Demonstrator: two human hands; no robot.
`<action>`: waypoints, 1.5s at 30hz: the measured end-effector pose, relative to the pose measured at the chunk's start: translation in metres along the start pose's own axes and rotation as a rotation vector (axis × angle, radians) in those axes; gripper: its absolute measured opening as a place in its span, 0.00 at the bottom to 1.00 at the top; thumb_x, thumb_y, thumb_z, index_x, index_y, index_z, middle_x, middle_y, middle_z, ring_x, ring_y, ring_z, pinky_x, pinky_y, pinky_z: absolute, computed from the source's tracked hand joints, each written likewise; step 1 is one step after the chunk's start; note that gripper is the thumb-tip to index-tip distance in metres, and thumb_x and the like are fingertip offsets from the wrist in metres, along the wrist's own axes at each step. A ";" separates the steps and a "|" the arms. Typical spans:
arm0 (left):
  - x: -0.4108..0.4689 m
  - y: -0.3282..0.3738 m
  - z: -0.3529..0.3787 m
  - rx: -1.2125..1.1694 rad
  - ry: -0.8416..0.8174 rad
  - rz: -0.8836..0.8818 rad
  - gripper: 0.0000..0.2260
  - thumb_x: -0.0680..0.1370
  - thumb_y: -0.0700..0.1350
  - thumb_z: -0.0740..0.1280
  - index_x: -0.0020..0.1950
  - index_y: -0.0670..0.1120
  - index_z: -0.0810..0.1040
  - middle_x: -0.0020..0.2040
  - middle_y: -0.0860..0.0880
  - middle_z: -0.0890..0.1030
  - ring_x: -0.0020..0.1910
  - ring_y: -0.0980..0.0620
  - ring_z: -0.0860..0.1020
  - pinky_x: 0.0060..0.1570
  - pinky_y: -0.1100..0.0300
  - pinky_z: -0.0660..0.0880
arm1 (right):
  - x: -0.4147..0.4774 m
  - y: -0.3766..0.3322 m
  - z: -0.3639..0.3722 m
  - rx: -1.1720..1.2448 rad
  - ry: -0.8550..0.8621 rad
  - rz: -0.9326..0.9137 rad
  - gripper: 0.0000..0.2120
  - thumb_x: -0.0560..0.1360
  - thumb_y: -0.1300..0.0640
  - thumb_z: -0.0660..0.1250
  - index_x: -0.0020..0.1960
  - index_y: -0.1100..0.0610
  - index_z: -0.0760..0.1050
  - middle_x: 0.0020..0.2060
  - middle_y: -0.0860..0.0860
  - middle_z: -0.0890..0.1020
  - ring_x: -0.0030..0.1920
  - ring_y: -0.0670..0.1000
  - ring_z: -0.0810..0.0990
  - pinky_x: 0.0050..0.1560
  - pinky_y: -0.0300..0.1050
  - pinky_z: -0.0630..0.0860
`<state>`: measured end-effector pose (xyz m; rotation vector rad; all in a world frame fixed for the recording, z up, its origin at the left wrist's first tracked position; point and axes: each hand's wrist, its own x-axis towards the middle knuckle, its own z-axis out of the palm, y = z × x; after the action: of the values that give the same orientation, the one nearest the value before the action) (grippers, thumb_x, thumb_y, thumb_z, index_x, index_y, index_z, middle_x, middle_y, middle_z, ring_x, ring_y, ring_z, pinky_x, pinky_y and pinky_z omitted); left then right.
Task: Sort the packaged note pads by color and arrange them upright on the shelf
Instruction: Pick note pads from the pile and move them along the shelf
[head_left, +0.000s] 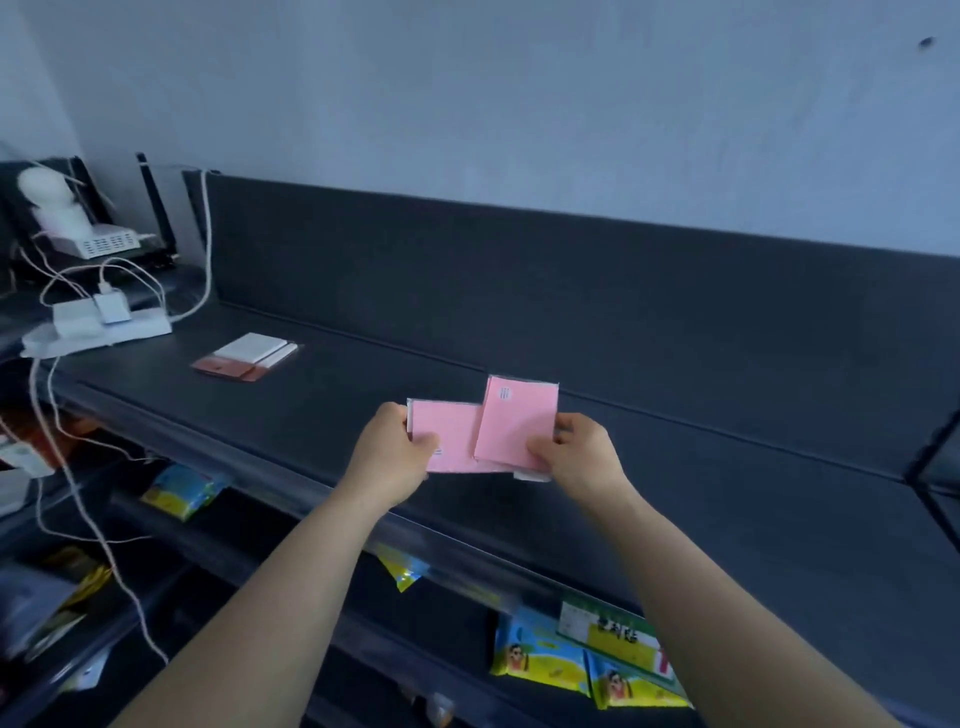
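The left hand (400, 441) is gripping a pink pad (449, 439) and the right hand (582, 452) is pinching a second pad (519, 421), overlapping it, over the shelf's (675, 467) middle. A white pad (249, 347) and a brown pad (223, 366) are lying near its left end.

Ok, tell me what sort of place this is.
Probably a small shop or its stockroom: tiered dark shelves, printed packets on the lower tier beside a shelf-edge label, and wrapped pink note pads held by the left hand and right hand.
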<state>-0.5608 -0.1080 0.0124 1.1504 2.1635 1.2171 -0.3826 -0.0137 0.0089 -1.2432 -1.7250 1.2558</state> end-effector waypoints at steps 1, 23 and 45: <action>0.006 -0.005 -0.005 -0.007 -0.001 -0.012 0.09 0.78 0.40 0.63 0.58 0.43 0.75 0.50 0.48 0.80 0.42 0.50 0.80 0.29 0.67 0.76 | 0.007 -0.002 0.010 -0.004 -0.026 0.007 0.17 0.74 0.64 0.64 0.63 0.60 0.73 0.53 0.51 0.81 0.51 0.51 0.81 0.42 0.38 0.75; 0.173 -0.098 -0.086 0.205 0.150 -0.114 0.09 0.78 0.40 0.62 0.56 0.40 0.76 0.53 0.43 0.79 0.47 0.45 0.78 0.46 0.55 0.74 | 0.146 -0.041 0.173 -0.243 -0.169 -0.080 0.14 0.76 0.61 0.64 0.61 0.60 0.73 0.51 0.51 0.80 0.47 0.50 0.78 0.34 0.35 0.71; 0.237 -0.132 -0.127 0.716 0.018 0.364 0.09 0.80 0.40 0.57 0.56 0.42 0.75 0.53 0.44 0.77 0.52 0.46 0.74 0.46 0.58 0.68 | 0.142 -0.068 0.256 -0.665 0.025 -0.026 0.16 0.73 0.46 0.65 0.33 0.54 0.65 0.34 0.49 0.72 0.31 0.49 0.70 0.28 0.41 0.63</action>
<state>-0.8439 -0.0168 -0.0192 1.8817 2.5622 0.5511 -0.6792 0.0319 -0.0118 -1.5737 -2.2209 0.6490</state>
